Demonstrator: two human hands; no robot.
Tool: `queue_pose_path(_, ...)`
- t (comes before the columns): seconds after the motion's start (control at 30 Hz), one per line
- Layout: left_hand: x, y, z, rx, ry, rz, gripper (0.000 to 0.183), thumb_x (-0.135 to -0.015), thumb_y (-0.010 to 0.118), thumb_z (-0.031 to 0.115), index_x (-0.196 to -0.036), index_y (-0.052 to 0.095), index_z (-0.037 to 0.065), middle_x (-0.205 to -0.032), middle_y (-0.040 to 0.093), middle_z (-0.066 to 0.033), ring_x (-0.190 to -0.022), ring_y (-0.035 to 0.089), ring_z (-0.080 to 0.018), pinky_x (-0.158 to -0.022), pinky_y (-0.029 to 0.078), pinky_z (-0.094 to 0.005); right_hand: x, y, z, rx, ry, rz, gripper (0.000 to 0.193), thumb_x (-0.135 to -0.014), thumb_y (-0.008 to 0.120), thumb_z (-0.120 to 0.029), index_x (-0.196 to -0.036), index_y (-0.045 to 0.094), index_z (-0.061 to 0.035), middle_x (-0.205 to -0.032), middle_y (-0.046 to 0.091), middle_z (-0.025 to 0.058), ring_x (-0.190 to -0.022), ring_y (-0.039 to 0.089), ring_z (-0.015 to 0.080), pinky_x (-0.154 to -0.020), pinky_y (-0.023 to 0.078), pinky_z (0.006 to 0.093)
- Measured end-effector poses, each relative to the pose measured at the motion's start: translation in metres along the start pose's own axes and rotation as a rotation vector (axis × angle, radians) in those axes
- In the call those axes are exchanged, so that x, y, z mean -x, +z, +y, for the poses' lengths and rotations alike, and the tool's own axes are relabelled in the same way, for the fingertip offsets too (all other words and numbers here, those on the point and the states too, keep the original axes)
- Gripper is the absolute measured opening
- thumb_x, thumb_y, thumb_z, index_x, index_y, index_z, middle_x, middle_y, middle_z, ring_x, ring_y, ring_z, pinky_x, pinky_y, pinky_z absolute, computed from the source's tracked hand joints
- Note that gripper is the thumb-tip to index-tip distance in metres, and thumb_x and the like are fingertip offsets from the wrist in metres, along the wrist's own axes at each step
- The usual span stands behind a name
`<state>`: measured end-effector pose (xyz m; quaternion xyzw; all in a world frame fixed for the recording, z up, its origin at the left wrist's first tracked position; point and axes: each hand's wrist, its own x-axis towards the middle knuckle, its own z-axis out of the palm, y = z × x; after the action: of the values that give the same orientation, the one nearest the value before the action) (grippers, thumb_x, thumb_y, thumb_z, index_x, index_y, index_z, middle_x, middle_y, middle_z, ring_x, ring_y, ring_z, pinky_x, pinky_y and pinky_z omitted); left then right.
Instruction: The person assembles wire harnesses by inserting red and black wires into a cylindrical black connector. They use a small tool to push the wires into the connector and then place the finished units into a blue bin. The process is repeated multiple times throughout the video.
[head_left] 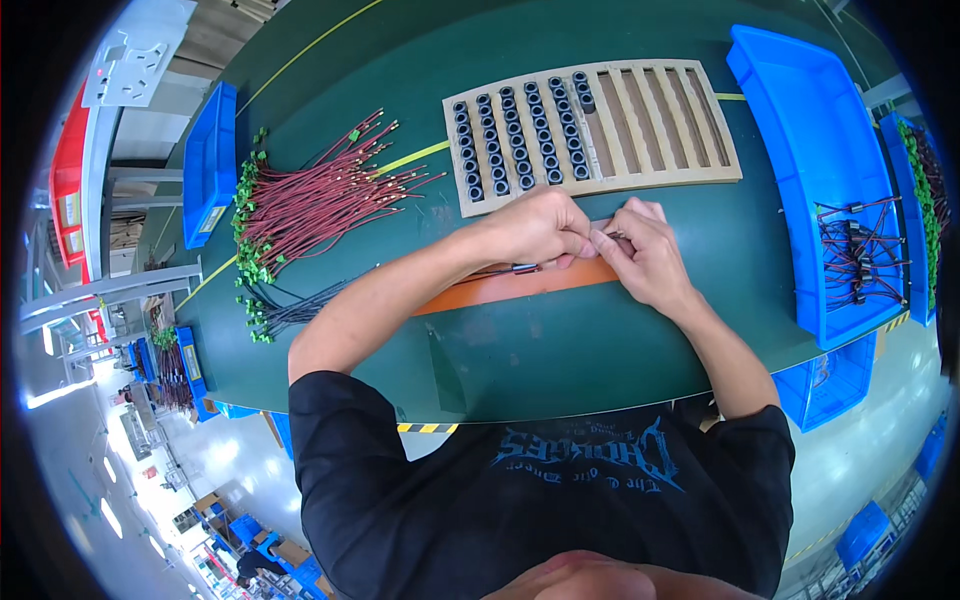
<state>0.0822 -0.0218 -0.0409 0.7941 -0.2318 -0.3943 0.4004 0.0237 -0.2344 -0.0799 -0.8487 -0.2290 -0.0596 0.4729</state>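
Both my hands meet over an orange strip point(540, 290) on the green table. My left hand point(545, 222) is closed, its fingertips pinched against those of my right hand point(645, 248), which is closed too. What sits between the fingertips is mostly hidden; dark thin wires point(490, 273) show beneath my left wrist. Just beyond the hands stands a pale slotted tray point(650, 182), its left rows filled with black ring-shaped parts point(523, 135). Left of it lies a spread of red wires point(310, 205) with green connectors point(250, 205) at one end, and a bundle of black wires point(300, 308) below.
At the right is a long blue bin point(815, 130) with finished-looking wire pieces carrying black parts point(855, 250) in its near end. A smaller blue bin point(210, 165) stands at the left edge. Another blue bin point(830, 385) sits below the table's right edge.
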Motion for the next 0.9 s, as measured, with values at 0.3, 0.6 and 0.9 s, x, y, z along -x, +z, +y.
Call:
queue_pose_path(0.3, 0.009, -0.006, 0.007, 0.057, 0.071, -0.042, 0.018, -0.099, 0.069, 0.012, -0.09, 0.076, -0.002, -0.069, 0.067, -0.0041, -0.064, 0.062, -0.0087, -0.059, 0.051, -0.0298, 0.006, 0.003, -0.002, -0.067, 0.047, 0.088, 0.013, -0.093, 0.075, -0.015, -0.085, 0.072, -0.0047, -0.067, 0.055, 0.004, -0.069, 0.052, 0.0223, -0.079, 0.041, 0.0372)
queue_pose_path(0.6, 0.11, -0.038, 0.018, 0.352, 0.05, 0.081, 0.027, -0.1, 0.07, 0.014, -0.121, 0.073, -0.003, -0.092, 0.075, -0.006, -0.069, 0.061, -0.008, -0.059, 0.049, -0.0244, -0.027, 0.0, -0.054, -0.413, -0.018, 0.247, 0.012, -0.095, 0.076, -0.009, -0.091, 0.07, 0.0, -0.08, 0.061, 0.0052, -0.081, 0.06, 0.0142, -0.069, 0.049, 0.0298)
queue_pose_path(0.9, 0.14, 0.02, 0.033, 0.343, 0.301, 0.306, 0.029, -0.105, 0.059, 0.009, -0.132, 0.063, 0.001, -0.089, 0.068, -0.0042, -0.069, 0.054, -0.0057, -0.061, 0.043, -0.0222, -0.052, -0.031, -0.104, -0.875, 0.127, 0.292, 0.016, -0.101, 0.07, -0.012, -0.093, 0.07, 0.0025, -0.097, 0.077, 0.0131, -0.072, 0.069, 0.0104, -0.059, 0.052, 0.0225)
